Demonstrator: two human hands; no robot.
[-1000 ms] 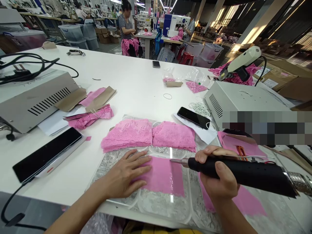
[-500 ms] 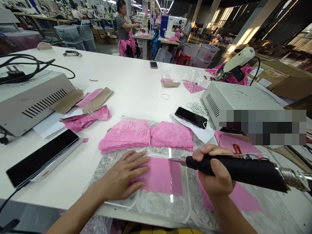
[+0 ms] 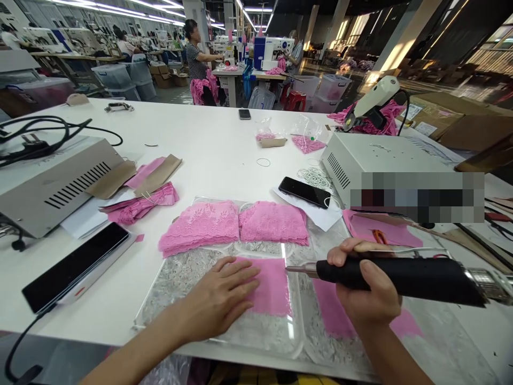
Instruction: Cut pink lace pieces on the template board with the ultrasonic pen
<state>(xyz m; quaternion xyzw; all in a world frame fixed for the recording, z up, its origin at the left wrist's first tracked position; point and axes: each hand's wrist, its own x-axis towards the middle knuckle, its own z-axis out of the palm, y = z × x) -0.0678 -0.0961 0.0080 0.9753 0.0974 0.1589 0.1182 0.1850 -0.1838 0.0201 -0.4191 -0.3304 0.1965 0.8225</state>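
My left hand (image 3: 220,294) lies flat, fingers spread, on a pink fabric piece (image 3: 272,291) that rests on a clear plastic sheet (image 3: 180,289) over lace. My right hand (image 3: 368,291) is closed round a black hand-held cutting tool (image 3: 401,277), held level; its metal tip (image 3: 294,269) sits just at the fabric's upper right corner. Two stacks of pink lace (image 3: 236,223) lie just beyond the sheet. Another pink piece (image 3: 332,313) shows under my right hand.
A white machine box (image 3: 380,158) stands at right with a second tool (image 3: 372,101) on top, a grey box (image 3: 52,176) at left. Phones (image 3: 304,191) (image 3: 76,264) lie on the white table (image 3: 208,144), with pink scraps and rubber bands. People sew at far benches.
The camera tilted slightly up. My left hand slid the pink piece a little to the right and nearer; the tool tip stays by its right edge.
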